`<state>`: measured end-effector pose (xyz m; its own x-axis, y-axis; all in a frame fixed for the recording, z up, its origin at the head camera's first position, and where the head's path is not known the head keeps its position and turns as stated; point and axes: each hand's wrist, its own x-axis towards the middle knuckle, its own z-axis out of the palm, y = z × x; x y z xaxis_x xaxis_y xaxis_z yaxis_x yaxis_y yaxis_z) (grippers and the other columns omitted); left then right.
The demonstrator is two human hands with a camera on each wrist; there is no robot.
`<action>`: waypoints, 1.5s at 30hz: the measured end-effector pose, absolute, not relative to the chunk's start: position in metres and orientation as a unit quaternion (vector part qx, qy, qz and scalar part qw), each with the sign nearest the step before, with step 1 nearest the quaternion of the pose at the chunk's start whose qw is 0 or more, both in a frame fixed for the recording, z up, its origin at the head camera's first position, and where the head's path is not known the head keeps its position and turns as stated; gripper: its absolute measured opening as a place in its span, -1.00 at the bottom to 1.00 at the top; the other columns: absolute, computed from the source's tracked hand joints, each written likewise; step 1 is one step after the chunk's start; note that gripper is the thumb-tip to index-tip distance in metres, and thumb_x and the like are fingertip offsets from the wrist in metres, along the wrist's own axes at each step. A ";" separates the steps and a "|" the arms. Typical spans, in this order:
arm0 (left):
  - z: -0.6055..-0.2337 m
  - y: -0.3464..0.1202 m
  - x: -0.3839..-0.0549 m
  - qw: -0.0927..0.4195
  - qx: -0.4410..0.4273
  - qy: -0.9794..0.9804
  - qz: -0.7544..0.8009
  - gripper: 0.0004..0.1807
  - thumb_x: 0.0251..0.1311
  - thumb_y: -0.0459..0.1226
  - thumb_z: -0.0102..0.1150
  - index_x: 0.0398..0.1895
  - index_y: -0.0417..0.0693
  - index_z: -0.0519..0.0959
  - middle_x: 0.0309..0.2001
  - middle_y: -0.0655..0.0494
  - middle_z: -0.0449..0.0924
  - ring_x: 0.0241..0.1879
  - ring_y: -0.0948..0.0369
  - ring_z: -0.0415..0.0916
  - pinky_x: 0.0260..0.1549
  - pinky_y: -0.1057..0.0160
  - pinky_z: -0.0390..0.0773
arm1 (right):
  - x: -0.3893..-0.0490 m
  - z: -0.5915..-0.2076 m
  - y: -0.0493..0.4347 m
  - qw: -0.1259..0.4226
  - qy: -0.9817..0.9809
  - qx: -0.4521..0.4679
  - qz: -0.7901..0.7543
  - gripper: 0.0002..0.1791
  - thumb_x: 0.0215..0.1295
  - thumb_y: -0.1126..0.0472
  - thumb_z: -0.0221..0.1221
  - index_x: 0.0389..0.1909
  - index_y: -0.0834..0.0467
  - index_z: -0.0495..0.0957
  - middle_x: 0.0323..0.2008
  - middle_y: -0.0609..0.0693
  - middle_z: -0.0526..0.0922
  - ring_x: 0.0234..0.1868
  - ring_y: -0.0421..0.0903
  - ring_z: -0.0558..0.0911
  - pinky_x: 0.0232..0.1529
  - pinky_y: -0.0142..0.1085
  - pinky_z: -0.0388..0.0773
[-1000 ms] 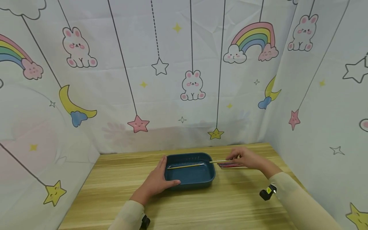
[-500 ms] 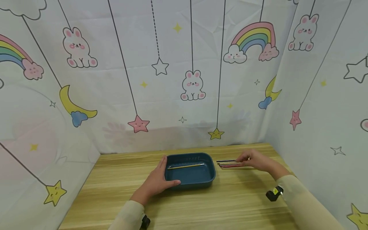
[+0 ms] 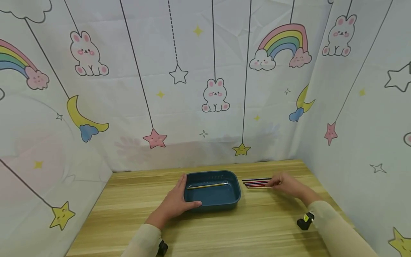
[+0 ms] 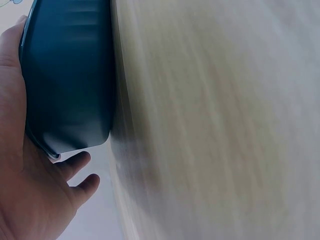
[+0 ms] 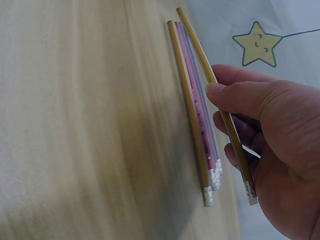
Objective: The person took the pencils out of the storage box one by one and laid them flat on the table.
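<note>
A dark blue rectangular dish (image 3: pixel 212 205) stands on the table, with one yellow pencil (image 3: pixel 207 186) lying inside it. My left hand (image 3: pixel 173 203) rests against its left end, fingers straight along the side and thumb over the near rim. In the left wrist view, two fingertips (image 4: pixel 86 186) stick out past the dish. To the right, several pencils (image 3: pixel 257 183) lie side by side, some red or purple. My right hand (image 3: pixel 285 184) is over their right ends. In the right wrist view it pinches a yellow pencil (image 5: pixel 200 47) between thumb and forefinger, slanted beside the others.
The wood-grain table (image 3: pixel 205 232) meets a white patterned cloth (image 3: pixel 192 125) behind and at both sides. A small black camera (image 3: pixel 305 221) is strapped to the right wrist, another camera (image 3: pixel 162 248) to the left. The pencil row's left ends lie close to the dish's right side.
My right hand has moved right, away from the dish, with the pencil that reached toward the rim drawn back to the row. The left hand and the dish stay where they were.
</note>
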<state>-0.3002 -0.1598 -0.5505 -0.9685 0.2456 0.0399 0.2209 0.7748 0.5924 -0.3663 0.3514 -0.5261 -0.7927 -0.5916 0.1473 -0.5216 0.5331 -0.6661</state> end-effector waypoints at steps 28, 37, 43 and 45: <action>-0.549 -0.160 -0.299 0.030 0.120 0.941 0.314 0.49 0.18 0.41 0.50 0.87 0.07 -0.26 0.84 -0.01 -0.29 0.68 -0.27 0.13 0.52 -0.41 0.28 | -0.373 -0.553 0.354 -0.005 0.897 -0.308 -0.317 -0.79 0.44 0.43 0.40 -0.04 0.15 0.90 -0.20 -0.11 0.78 -0.15 -0.17 0.70 -0.11 -0.27 0.66; -0.548 -0.159 -0.298 0.029 0.121 0.941 0.314 0.48 0.19 0.40 0.50 0.87 0.03 -0.24 0.84 -0.03 -0.29 0.69 -0.26 0.11 0.52 -0.40 0.28 | -0.372 -0.554 0.350 -0.020 0.899 -0.311 -0.307 -0.81 0.39 0.45 0.43 -0.09 0.18 0.90 -0.24 0.00 0.77 -0.19 -0.17 0.69 -0.16 -0.28 0.66; -0.548 -0.159 -0.299 0.027 0.122 0.942 0.312 0.48 0.18 0.40 0.51 0.87 -0.02 -0.21 0.84 -0.06 -0.27 0.69 -0.25 0.11 0.52 -0.39 0.29 | -0.372 -0.554 0.349 -0.012 0.907 -0.292 -0.304 -0.82 0.40 0.42 0.45 -0.09 0.14 0.91 -0.23 0.01 0.77 -0.18 -0.17 0.68 -0.15 -0.27 0.64; -0.548 -0.159 -0.298 0.026 0.122 0.942 0.311 0.48 0.19 0.39 0.51 0.87 -0.01 -0.22 0.84 -0.06 -0.27 0.69 -0.25 0.11 0.52 -0.38 0.29 | -0.372 -0.554 0.349 -0.009 0.907 -0.287 -0.307 -0.83 0.42 0.41 0.44 -0.09 0.14 0.91 -0.23 0.00 0.77 -0.17 -0.16 0.66 -0.15 -0.27 0.64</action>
